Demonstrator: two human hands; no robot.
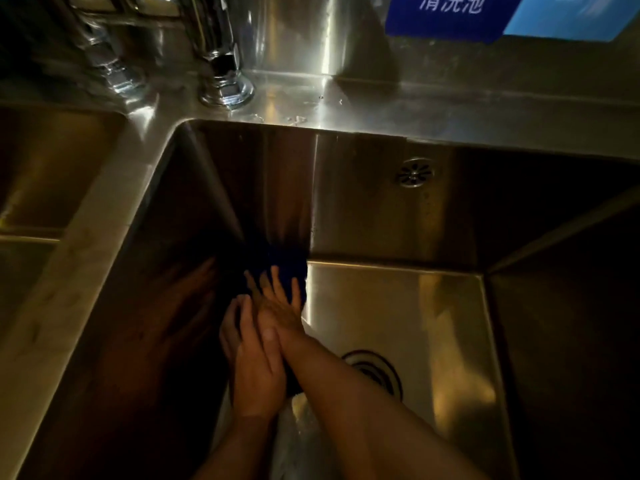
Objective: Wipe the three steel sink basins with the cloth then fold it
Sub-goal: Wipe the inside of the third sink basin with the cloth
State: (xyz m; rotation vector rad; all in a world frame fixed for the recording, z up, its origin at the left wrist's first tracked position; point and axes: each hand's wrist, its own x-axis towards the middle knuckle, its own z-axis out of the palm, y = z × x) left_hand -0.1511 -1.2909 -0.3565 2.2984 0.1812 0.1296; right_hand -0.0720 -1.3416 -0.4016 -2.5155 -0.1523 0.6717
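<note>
Both my hands are down inside a deep steel sink basin (398, 216), at its far left corner. A dark blue cloth (289, 270) lies pressed against the floor and the back wall there. My right hand (277, 303) lies flat on the cloth with fingers spread. My left hand (254, 362) rests beside and partly over the right wrist, fingers on the cloth's left part. Much of the cloth is hidden in shadow and under the hands.
A round drain (375, 370) sits in the basin floor behind my right forearm. An overflow grille (415, 172) is on the back wall. A tap base (225, 88) stands on the rim. Another basin (45, 168) lies to the left. A blue sign (450, 15) hangs above.
</note>
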